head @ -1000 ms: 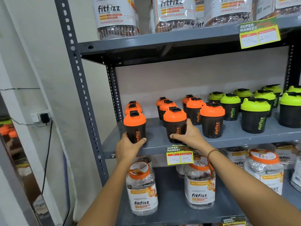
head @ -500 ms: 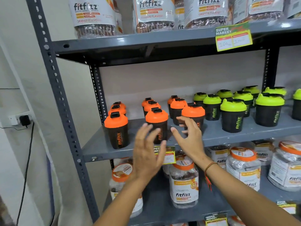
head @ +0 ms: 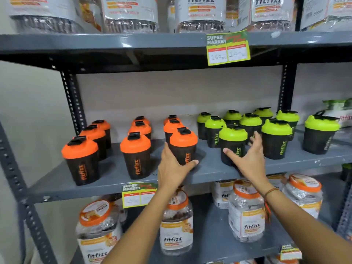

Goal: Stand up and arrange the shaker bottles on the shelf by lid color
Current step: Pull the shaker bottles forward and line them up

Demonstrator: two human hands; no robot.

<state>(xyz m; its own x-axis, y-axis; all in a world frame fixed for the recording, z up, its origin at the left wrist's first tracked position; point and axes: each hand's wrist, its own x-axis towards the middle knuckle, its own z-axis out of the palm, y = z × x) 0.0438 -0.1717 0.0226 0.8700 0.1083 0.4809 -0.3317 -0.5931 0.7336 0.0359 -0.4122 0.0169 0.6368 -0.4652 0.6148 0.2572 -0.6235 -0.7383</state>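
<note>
Black shaker bottles stand upright on the grey middle shelf [head: 114,174]. Orange-lid shakers [head: 136,155] fill three rows on the left, and green-lid shakers [head: 276,140] cluster on the right. My left hand [head: 172,170] wraps the base of the front orange-lid shaker [head: 183,143] in the row nearest the green group, thumb on its right side. My right hand [head: 247,161] is cupped around the front green-lid shaker [head: 233,138]. Its fingers are spread, the thumb in front and the fingertips beside the bottle's right side.
Clear fitfizz jars with orange lids [head: 176,221] stand on the lower shelf, more jars [head: 131,14] on the top one. Price tags [head: 227,47] hang from shelf edges. A perforated steel post [head: 17,187] runs down the left. One green-lid shaker [head: 320,134] stands apart at far right.
Both hands let go of the two left front orange-lid shakers and moved right. The left now grips the third row's front orange shaker; the right reaches the front green one.
</note>
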